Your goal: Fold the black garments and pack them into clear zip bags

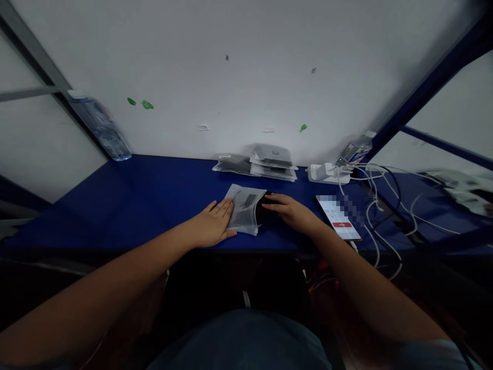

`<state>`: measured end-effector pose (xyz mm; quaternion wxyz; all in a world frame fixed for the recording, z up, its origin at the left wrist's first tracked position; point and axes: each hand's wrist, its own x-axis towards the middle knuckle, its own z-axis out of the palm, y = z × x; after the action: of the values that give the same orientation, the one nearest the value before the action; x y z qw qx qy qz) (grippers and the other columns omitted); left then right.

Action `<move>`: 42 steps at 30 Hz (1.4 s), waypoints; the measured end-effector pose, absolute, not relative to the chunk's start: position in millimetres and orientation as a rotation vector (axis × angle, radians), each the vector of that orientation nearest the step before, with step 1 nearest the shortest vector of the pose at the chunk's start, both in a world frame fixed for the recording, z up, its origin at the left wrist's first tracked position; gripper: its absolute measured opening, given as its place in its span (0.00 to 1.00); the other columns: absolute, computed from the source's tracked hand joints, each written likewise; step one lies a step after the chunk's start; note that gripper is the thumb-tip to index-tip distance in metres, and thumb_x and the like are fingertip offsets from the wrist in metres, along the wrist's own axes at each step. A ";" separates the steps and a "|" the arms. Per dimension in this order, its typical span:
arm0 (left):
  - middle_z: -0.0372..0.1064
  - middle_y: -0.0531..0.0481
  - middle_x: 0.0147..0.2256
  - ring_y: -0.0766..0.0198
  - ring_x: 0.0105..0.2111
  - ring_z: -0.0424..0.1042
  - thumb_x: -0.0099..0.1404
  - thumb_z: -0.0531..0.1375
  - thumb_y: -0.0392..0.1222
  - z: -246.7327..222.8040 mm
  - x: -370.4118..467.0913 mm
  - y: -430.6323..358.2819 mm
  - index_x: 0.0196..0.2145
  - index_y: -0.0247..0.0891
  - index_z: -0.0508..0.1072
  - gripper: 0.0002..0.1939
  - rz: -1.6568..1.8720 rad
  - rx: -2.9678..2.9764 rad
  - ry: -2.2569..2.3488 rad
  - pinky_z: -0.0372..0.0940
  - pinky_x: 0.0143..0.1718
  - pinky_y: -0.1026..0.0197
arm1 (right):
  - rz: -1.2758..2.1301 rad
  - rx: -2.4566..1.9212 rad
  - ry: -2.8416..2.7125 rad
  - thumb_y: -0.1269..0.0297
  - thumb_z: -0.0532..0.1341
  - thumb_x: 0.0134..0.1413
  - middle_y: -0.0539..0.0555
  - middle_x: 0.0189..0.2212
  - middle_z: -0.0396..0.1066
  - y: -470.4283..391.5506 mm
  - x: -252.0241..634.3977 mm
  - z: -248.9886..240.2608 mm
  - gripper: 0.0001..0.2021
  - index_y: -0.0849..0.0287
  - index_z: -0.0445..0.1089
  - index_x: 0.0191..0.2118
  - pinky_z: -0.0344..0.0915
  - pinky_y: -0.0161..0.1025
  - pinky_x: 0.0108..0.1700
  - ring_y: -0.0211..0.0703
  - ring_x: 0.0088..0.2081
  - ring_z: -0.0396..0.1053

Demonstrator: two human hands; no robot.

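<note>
A left hand [211, 225] lies flat, fingers extended, on the left edge of a pouch [243, 208] on a blue table [154, 195]. The pouch looks light, limp and slick, probably best pinched by its rim. At its right edge sits a black item [262, 218], likely soft; the right hand [295, 211] reaches it with straight fingers, its grip impossible to tell. A phone [336, 218] lies right of the pouch.

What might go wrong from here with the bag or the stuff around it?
1. The bag could slide or crease: the left hand rests only on its left side.
2. The black item, by the right hand, might snag at the bag's right edge.
3. The phone may get bumped; the right forearm is close beside it.
</note>
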<state>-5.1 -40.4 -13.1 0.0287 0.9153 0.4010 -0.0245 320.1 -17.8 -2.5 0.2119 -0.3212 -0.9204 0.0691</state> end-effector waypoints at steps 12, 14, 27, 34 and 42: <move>0.45 0.29 0.71 0.43 0.70 0.50 0.68 0.61 0.60 7.1 -10.6 -59.4 0.71 0.32 0.47 0.46 0.348 3.033 0.941 0.50 0.69 0.43 | -0.151 -0.850 -2.747 0.57 0.65 0.60 0.64 0.59 0.63 -47.3 286.0 11.6 0.30 0.52 0.61 0.67 0.63 0.59 0.60 0.58 0.60 0.62; 0.55 0.34 0.68 0.46 0.68 0.56 0.71 0.60 0.49 9.2 -7.1 -74.3 0.66 0.38 0.60 0.30 0.511 3.107 0.805 0.56 0.66 0.43 | -0.128 -0.846 -2.743 0.53 0.64 0.61 0.66 0.60 0.61 -48.9 284.9 10.8 0.32 0.56 0.60 0.67 0.63 0.60 0.60 0.60 0.60 0.62; 0.70 0.41 0.59 0.52 0.63 0.65 0.78 0.47 0.36 0.1 8.1 -86.6 0.56 0.38 0.73 0.17 0.667 3.073 0.767 0.68 0.59 0.47 | -0.152 -0.868 -2.761 0.59 0.59 0.66 0.64 0.55 0.66 -50.0 273.3 12.7 0.22 0.56 0.66 0.62 0.67 0.54 0.53 0.56 0.53 0.67; 0.75 0.41 0.49 0.54 0.53 0.73 0.77 0.51 0.36 -3.6 13.4 -86.2 0.49 0.33 0.74 0.13 0.857 3.164 0.885 0.70 0.55 0.50 | -0.061 -0.846 -2.712 0.59 0.57 0.67 0.62 0.52 0.69 -44.5 268.6 9.1 0.21 0.56 0.66 0.62 0.68 0.54 0.53 0.54 0.52 0.68; 0.72 0.44 0.36 0.58 0.35 0.69 0.74 0.52 0.32 1.0 19.8 -82.5 0.40 0.32 0.76 0.12 0.908 3.362 0.977 0.68 0.37 0.54 | -0.203 -0.821 -2.703 0.64 0.58 0.66 0.61 0.50 0.71 -43.6 261.4 6.2 0.18 0.59 0.68 0.60 0.71 0.50 0.50 0.51 0.48 0.71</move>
<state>19.8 -82.5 1.0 -0.2356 0.9033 0.2625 0.2441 261.4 -43.6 6.2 0.1542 -0.2866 -0.9429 -0.0708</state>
